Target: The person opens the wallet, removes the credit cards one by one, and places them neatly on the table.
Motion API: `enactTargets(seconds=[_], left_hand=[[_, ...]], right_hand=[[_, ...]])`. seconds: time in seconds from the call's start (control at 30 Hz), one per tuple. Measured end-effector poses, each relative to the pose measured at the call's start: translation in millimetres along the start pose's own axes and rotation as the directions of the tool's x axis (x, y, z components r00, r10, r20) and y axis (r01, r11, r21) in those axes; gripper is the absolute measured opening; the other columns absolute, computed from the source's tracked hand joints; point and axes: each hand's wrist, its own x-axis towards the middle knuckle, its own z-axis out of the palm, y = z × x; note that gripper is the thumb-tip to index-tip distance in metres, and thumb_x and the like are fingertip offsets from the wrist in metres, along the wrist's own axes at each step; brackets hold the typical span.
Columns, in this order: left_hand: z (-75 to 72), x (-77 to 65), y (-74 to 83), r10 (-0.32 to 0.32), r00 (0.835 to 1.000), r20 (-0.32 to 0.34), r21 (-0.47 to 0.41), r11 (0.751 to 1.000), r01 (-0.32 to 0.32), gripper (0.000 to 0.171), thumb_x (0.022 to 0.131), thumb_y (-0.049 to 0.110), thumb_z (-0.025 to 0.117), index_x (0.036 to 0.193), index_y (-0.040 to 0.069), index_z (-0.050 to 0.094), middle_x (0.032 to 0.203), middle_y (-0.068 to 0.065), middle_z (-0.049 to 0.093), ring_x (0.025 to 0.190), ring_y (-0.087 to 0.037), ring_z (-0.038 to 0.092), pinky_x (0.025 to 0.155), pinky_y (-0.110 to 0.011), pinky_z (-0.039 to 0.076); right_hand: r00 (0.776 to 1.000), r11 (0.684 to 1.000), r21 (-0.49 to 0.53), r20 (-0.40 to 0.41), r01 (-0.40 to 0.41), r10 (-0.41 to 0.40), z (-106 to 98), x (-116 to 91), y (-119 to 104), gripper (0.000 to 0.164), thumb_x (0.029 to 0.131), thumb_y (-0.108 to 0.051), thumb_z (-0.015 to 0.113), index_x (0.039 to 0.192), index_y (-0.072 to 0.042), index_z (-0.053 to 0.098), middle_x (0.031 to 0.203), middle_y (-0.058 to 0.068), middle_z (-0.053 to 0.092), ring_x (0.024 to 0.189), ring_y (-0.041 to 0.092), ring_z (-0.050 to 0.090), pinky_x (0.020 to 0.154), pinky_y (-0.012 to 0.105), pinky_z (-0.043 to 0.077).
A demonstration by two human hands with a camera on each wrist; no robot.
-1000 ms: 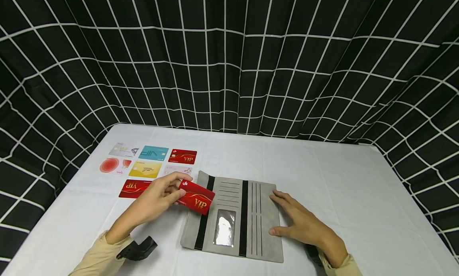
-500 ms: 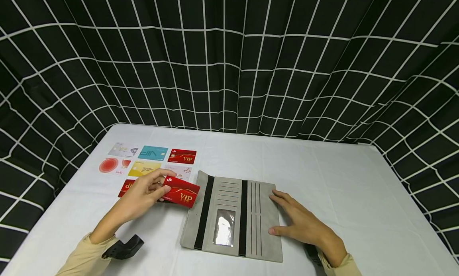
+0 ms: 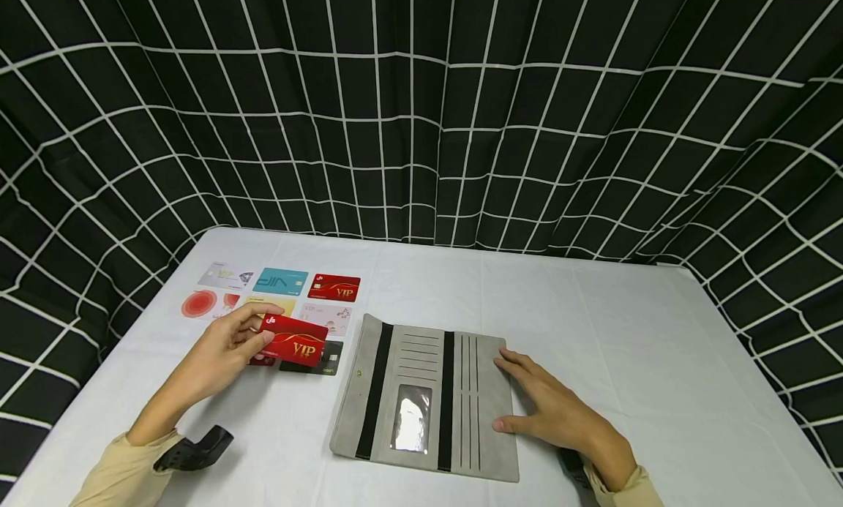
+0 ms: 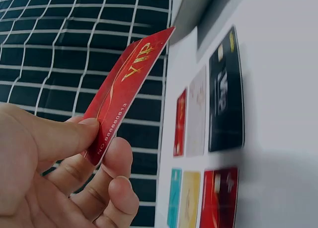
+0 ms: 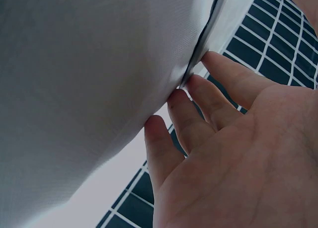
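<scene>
My left hand pinches a red VIP card by its left end, between thumb and fingers. In the head view the card overlaps a black card and part of a yellow card. The left wrist view shows the same red card tilted, its number facing the camera. A grey wallet lies unfolded, with slots, black bands and a clear window. At its right edge rests my right hand, fingers extended, fingertips touching the edge. Up close, those fingertips appear along the wallet's rim.
Other cards lie in rows on the white table: a silver one, a teal one, a red one, a pink one and one with red circles. A black curtain with white grid lines surrounds the table.
My left hand has moved left with the red card, away from over the wallet and toward the rows of cards. The black card has come into view. My right hand stays at the wallet's edge.
</scene>
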Motion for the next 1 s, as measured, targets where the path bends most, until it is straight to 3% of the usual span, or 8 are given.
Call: enactTargets(seconds=[0.23,0.43,0.6,0.83,1.0], left_hand=[[-16.3,-3.0,-13.5,-0.033,0.999,-0.042,0.069,0.997,0.036,0.039,0.095,0.003,0.061,0.133,0.001,0.051,0.093,-0.011,0.057,0.073,-0.005,0.057,0.06,-0.022,0.046],[-29.2,-6.4,-27.4,-0.036,0.996,-0.076,0.075,0.996,0.042,0.041,0.097,0.002,0.058,0.135,-0.002,0.043,0.096,-0.016,0.061,0.072,-0.004,0.058,0.059,-0.022,0.049],[-39.5,-8.4,-40.4,-0.028,0.992,-0.12,0.096,0.995,0.039,0.038,0.097,0.001,0.057,0.134,-0.003,0.048,0.104,-0.021,0.063,0.076,0.002,0.061,0.063,-0.022,0.055],[-50.6,-11.2,-56.3,-0.05,0.986,-0.158,0.143,0.987,0.073,0.04,0.098,0.006,0.059,0.136,-0.001,0.049,0.1,-0.017,0.064,0.073,0.0,0.055,0.057,-0.022,0.049],[-57.0,-12.2,-62.7,-0.085,0.982,-0.17,0.172,0.978,0.115,0.043,0.098,0.009,0.06,0.138,-0.002,0.05,0.106,-0.024,0.064,0.073,0.003,0.054,0.057,-0.021,0.049]], right_hand=[[1.0,1.0,-0.009,0.0,-0.002,0.002,0.7,-0.1,0.4,0.092,0.078,-0.059,0.076,0.148,-0.008,0.044,0.157,0.014,0.036,0.142,0.042,0.038,0.105,0.061,0.039],[1.0,1.0,-0.012,-0.002,-0.002,0.002,0.5,0.0,0.0,0.093,0.078,-0.059,0.076,0.148,-0.007,0.044,0.157,0.014,0.037,0.142,0.041,0.039,0.105,0.061,0.04],[1.0,1.0,-0.012,-0.006,0.003,-0.003,0.6,-0.3,-0.1,0.092,0.078,-0.058,0.076,0.148,-0.007,0.044,0.157,0.014,0.037,0.141,0.042,0.039,0.104,0.061,0.04],[1.0,1.0,-0.017,-0.007,0.003,-0.003,1.2,-0.2,0.4,0.092,0.077,-0.058,0.076,0.148,-0.008,0.044,0.156,0.013,0.037,0.141,0.041,0.04,0.104,0.06,0.041],[1.0,1.0,-0.016,-0.007,0.002,-0.002,1.2,-0.3,0.7,0.092,0.077,-0.059,0.076,0.148,-0.009,0.044,0.156,0.013,0.037,0.141,0.041,0.04,0.104,0.06,0.04]])
